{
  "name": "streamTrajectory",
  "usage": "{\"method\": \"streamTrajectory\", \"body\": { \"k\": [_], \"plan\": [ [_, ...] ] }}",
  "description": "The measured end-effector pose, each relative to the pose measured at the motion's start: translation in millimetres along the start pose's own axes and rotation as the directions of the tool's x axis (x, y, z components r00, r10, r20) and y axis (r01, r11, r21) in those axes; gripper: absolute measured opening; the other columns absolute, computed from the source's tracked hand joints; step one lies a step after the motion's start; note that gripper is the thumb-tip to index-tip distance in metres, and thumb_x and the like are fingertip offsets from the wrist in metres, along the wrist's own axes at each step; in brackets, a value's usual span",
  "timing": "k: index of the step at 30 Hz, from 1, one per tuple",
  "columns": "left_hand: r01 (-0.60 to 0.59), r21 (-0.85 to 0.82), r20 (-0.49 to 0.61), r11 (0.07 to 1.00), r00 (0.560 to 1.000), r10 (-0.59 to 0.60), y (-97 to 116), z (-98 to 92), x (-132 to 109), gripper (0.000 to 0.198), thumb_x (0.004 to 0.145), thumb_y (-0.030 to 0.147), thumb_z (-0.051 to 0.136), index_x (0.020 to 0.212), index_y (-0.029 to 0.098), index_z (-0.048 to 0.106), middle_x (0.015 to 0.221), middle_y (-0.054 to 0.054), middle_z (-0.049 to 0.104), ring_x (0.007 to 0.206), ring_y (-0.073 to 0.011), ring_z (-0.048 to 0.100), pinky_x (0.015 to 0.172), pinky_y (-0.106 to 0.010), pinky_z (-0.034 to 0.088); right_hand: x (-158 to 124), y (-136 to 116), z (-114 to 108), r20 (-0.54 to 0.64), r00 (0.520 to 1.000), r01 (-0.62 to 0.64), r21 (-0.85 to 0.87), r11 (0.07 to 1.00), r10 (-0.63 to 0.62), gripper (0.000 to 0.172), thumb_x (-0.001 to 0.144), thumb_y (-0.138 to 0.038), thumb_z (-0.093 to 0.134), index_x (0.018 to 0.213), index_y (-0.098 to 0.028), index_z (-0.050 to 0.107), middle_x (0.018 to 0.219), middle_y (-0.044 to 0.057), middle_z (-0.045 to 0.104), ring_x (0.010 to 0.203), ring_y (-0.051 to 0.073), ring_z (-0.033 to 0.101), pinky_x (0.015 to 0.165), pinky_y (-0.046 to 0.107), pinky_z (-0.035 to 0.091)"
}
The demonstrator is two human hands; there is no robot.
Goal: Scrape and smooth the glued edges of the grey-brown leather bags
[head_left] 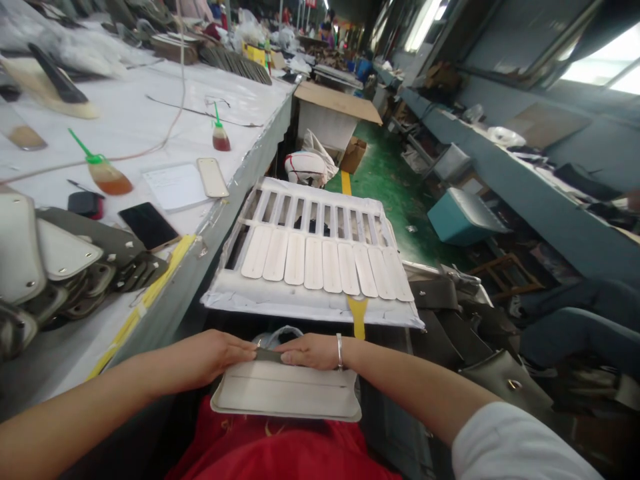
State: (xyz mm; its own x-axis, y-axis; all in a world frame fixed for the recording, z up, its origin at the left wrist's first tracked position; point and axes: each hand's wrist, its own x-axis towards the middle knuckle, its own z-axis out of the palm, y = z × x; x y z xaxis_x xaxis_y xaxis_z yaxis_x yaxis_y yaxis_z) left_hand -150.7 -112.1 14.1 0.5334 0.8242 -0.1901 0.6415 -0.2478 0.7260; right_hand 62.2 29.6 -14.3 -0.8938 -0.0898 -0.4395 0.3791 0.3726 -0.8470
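Observation:
At the bottom centre, a cream panel [287, 395], apparently leather, lies across my lap with its rounded corners toward me. Its far edge shows a grey-green strip [269, 355]. My left hand [227, 355] grips that far edge on the left, fingers pressed together. From the right, my right hand [311, 351], with a silver bracelet on the wrist, holds the same edge close to the left fingertips. The undersides of both hands are hidden. Just beyond stands a white slatted rack [273, 295] with a row of cream strips [313, 264] laid side by side.
On the left table [165, 83] are a phone [149, 225], bottles with green spouts [107, 175] [221, 137], a paper sheet [173, 187] and stacked grey pieces [95, 257]. Dark pieces [445, 337] lie at the right. A teal box [463, 217] stands on the green floor.

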Motion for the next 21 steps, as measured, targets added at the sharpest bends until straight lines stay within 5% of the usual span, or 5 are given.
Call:
{"method": "streamTrajectory", "body": {
  "k": [10,14,18,21],
  "plan": [
    [0.095,0.345,-0.084,0.934,0.994,-0.069,1.9,17.3,-11.6,0.043,0.081,0.01,0.042,0.122,0.018,0.052,0.125,-0.008,0.054,0.11,-0.0184,0.055,0.096,-0.029,0.042,54.0,-24.5,10.4,-0.017,1.0,0.001,-0.228,0.974,-0.005,0.044,0.092,-0.039,0.035,0.122,-0.014,0.054,0.118,0.012,0.057,0.108,0.021,0.054,0.094,0.028,0.038],
    [0.094,0.489,-0.078,0.867,0.995,-0.063,7.9,33.9,-10.5,0.047,0.081,0.011,0.043,0.128,0.015,0.046,0.132,-0.009,0.047,0.116,-0.0198,0.049,0.099,-0.032,0.04,23.7,-8.4,7.9,-0.025,0.999,0.035,-0.243,0.969,-0.043,0.041,0.092,-0.037,0.036,0.126,-0.018,0.05,0.124,0.008,0.054,0.112,0.02,0.051,0.096,0.028,0.036],
    [0.175,0.561,-0.158,0.809,0.982,-0.102,17.7,43.6,-7.6,0.042,0.08,0.018,0.048,0.122,0.02,0.052,0.13,-0.006,0.049,0.121,-0.0247,0.043,0.103,-0.041,0.033,-25.2,7.8,4.5,-0.082,0.995,-0.068,-0.264,0.962,0.048,0.041,0.091,-0.034,0.037,0.126,-0.019,0.05,0.124,0.007,0.054,0.111,0.02,0.052,0.094,0.029,0.039],
    [0.225,0.576,-0.28,0.786,0.958,-0.069,29.5,52.4,2.5,0.03,0.085,0.027,0.046,0.11,0.021,0.061,0.126,-0.005,0.053,0.122,-0.0274,0.04,0.104,-0.048,0.027,-64.8,7.7,18.1,-0.322,0.945,-0.156,-0.323,0.934,0.046,0.04,0.088,-0.029,0.044,0.125,-0.017,0.05,0.127,0.009,0.051,0.116,0.021,0.047,0.099,0.032,0.034]
  ]
}}
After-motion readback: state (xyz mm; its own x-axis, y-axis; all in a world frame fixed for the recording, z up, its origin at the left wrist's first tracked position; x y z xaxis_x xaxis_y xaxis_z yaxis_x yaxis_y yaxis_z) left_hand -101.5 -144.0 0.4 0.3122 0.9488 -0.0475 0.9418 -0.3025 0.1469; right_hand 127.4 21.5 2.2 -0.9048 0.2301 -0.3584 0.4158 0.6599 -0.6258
